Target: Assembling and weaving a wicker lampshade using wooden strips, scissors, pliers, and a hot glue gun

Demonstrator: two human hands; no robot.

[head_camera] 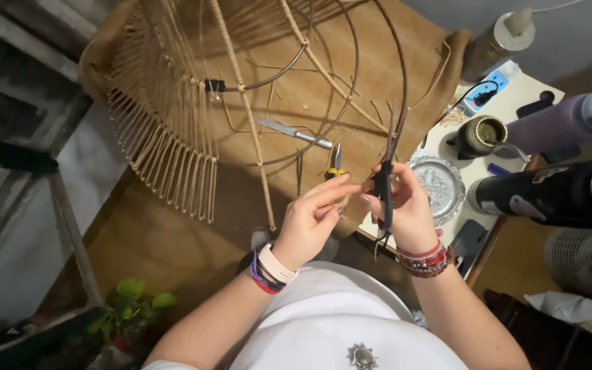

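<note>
- The right hand [405, 205] is clenched around a dark-handled tool [384, 192], held upright above the table [173, 240].
- The left hand [316, 216] pinches a thin cane strand [351, 186] at its fingertips, touching the right hand.
- A wire-and-cane frame [173, 116] stands on brown burlap covering the table.
- Pliers [336, 163] and a knife [294, 132] lie on the burlap beneath the frame.
- A silver embossed plate [440, 185] sits on a white side surface to the right.

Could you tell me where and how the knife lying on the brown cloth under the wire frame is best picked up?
Grip the knife by its pale handle at the right end, reaching from the right, below the wire frame; the blade points left and looks bare.
</note>
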